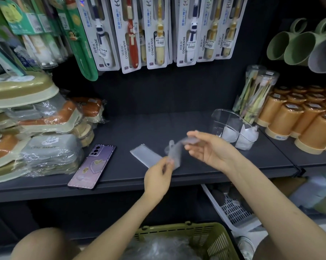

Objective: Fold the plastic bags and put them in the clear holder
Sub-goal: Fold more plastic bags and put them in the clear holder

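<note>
head view: a dark shop shelf point(139, 128), seen from above.
far left: stacked soap boxes point(36, 126) in plastic wrap.
left of centre: purple phone point(91, 167) lying back up on the shelf.
centre: flat folded bag point(145, 155) lying on the shelf, just beside the left hand.
left hand point(158, 177): pinches the lower end of a thin plastic bag point(174, 152), held above the shelf.
right hand point(209, 149): thumb and fingers pinch the bag's upper end.
right: clear holder point(231, 126) standing on the shelf, white bags point(246, 136) inside.
far right: rows of orange cups point(299, 117).

shelf point(139, 126) middle open | phone point(91, 167) left | clear holder point(231, 128) right
</note>
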{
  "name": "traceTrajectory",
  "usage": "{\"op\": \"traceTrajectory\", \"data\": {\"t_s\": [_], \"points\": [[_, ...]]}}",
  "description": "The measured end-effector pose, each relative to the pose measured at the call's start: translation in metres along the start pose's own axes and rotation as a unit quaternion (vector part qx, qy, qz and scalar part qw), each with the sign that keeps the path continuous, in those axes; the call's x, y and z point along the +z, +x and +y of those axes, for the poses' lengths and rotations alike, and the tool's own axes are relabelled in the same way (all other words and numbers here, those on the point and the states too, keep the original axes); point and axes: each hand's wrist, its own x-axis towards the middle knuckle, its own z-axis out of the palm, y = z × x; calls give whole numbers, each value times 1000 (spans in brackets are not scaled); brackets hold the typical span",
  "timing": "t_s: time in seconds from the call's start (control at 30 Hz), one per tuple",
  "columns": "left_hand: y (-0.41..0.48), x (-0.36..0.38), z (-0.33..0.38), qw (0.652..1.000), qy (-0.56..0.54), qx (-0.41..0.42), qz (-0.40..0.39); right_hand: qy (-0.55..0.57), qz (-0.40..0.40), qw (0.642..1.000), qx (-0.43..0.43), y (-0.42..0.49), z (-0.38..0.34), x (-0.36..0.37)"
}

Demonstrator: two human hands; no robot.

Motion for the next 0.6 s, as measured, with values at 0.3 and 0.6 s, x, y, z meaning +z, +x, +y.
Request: {"op": "traceTrajectory", "data": {"t_s": [0.3,0.6], "points": [[29,-29,-3,907,-334,-255,-38,-406,36,913,-24,36,56,15],[27,-37,-4,904,-343,-240,-84,-299,33,953,-48,35,72,17]]}}
